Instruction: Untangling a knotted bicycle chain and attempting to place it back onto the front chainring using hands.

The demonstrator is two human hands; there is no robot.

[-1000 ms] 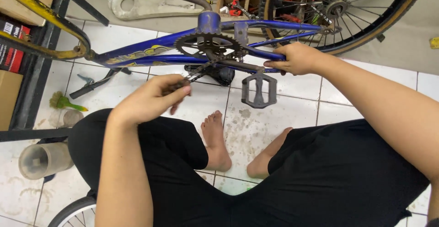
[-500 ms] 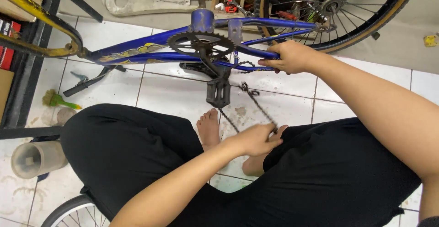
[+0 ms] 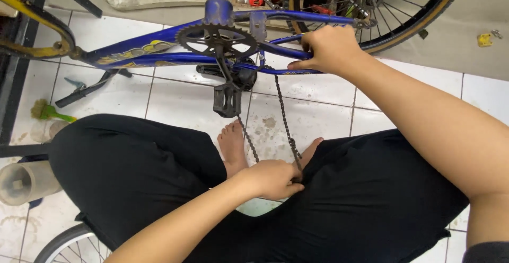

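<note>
The left hand (image 3: 273,179) is low in the view, resting on the black trousers (image 3: 159,178) of the person. Its fingers are closed around the lower end of a bicycle chain (image 3: 283,120), so this hand is holding the chain. From the hand, the chain goes up and away in 2 dark strands, which come closer together near the fingers and spread apart higher up. The strands pass just beside the black pedal (image 3: 227,100), which hangs above the left hand, on the crank under the toothed chainring (image 3: 216,39).

The right hand (image 3: 326,48) is further up and to the right of the left hand. It is closed around the blue tube of the bicycle frame (image 3: 154,51), near the place where the chain reaches the frame. The grip is tight, with the fingers wrapped over the tube. Just behind this hand is the rear wheel (image 3: 382,9), with its spokes and dark tyre.

2 bare feet lie on the white tiled floor (image 3: 180,104), just above the left hand; the chain strands pass over them. Far to the left of the left hand, a grey cylinder (image 3: 26,182) lies on the floor. Above it there is a green brush (image 3: 47,112).
</note>
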